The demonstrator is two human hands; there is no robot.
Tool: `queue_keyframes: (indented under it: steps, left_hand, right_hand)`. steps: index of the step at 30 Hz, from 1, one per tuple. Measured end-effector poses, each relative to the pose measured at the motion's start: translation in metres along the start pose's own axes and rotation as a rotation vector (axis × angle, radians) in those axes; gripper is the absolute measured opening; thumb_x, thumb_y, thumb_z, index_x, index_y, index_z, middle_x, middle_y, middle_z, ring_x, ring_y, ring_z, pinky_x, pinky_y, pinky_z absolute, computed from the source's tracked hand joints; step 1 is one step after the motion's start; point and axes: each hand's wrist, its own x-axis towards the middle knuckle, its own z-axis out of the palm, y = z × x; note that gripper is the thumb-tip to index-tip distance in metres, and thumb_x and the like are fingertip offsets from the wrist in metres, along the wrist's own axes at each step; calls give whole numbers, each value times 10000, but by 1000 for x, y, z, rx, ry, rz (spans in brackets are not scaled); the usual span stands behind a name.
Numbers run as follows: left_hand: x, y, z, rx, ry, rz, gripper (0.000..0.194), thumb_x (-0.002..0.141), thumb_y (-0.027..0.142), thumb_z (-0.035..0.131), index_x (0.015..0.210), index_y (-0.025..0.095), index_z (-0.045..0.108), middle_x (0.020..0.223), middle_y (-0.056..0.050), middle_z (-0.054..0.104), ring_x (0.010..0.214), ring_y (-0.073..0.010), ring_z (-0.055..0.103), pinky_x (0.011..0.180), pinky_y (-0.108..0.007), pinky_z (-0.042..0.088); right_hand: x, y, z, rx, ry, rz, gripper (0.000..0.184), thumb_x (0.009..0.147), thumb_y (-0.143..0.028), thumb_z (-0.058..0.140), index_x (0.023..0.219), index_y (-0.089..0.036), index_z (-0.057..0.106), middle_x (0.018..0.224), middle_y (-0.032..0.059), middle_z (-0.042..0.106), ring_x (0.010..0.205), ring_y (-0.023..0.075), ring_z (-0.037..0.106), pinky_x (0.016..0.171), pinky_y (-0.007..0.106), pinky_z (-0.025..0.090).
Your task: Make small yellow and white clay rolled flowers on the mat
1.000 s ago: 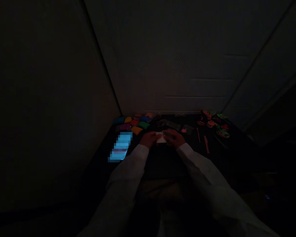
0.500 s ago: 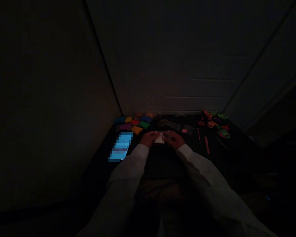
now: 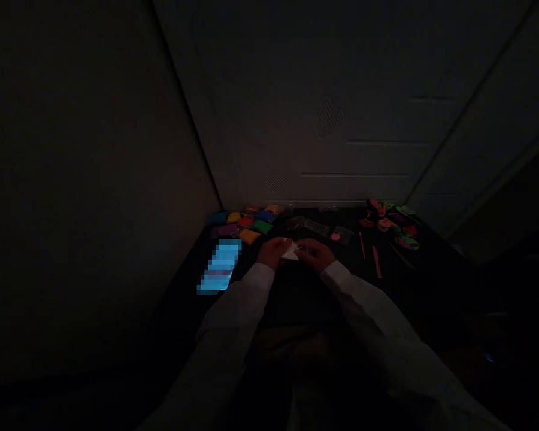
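White packet: a small, glossy white packet with what looks like clear film (image 3: 290,251) sits between the two hands, above the near-middle of the black tabletop (image 3: 305,299).
Left grip: the bare left hand (image 3: 270,252) pinches the packet's left side, thumb and fingers closed on it.
Right grip: the bare right hand (image 3: 318,255) pinches the opposite edge; dim light hides the exact finger contact.
Weight: probably very light; fingertip force likely suffices.
Body: probably soft and yielding, so a hard squeeze likely dents or shifts the contents.
Film: probably thin, slippery and easy to tear; dry fingertips suit it.
Hold points: the side edges or corners appear safest, with one hand steadying the filled part and the other on loose film. Any seam is too dark to locate.
Surroundings: a filled orange-yellow packet (image 3: 248,237) lies beyond the left hand, a clear bag with a pink piece (image 3: 343,236) beyond the right hand, and a flat pink plastic knife (image 3: 376,262) farther right.
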Motion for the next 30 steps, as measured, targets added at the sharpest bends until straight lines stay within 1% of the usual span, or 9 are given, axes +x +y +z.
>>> queue_keyframes:
  steps: [4,8,13,17,23,30]
  left_hand:
    - [-3,6,1,26,44,-23,319,812,323,482,1074,140,497,1068,-72,535,914,-178,543,764,-380,473]
    - [-5,9,3,26,77,-24,324,814,328,478,1078,142,493,1067,-75,535,910,-174,545,762,-380,474]
    - [-5,6,4,4,89,-5,321,814,327,479,1074,141,495,1059,-73,538,900,-171,547,753,-374,477]
    - [-1,5,4,-49,45,19,315,814,324,478,1068,139,498,1050,-72,541,892,-168,549,748,-370,479]
    - [-3,6,7,-179,-76,89,290,815,303,482,1050,135,504,1013,-65,552,848,-149,557,713,-342,489]
    - [-2,1,4,-216,-107,69,284,815,302,482,1043,133,506,995,-61,556,828,-144,559,699,-333,491]
  right_hand:
    - [0,4,2,-8,-22,-24,327,726,-411,564,973,-203,618,1006,74,619,953,200,569,858,371,433]
    - [2,5,2,-17,-69,-58,359,723,-416,570,1023,-221,608,1045,70,613,971,196,570,859,362,440]
    - [4,6,-1,-65,-54,-92,386,650,-424,642,981,-224,632,1055,79,605,1010,217,548,901,386,410]
    - [4,7,-2,-111,-7,-107,389,639,-400,659,976,-208,634,1042,92,610,985,221,557,889,389,414]
    - [5,7,-4,-159,84,-122,369,705,-397,597,1034,-230,599,1042,69,624,993,205,553,910,389,394]
    - [4,7,-8,-197,87,-120,358,702,-381,604,1031,-242,602,1046,68,626,1004,218,548,900,399,393]
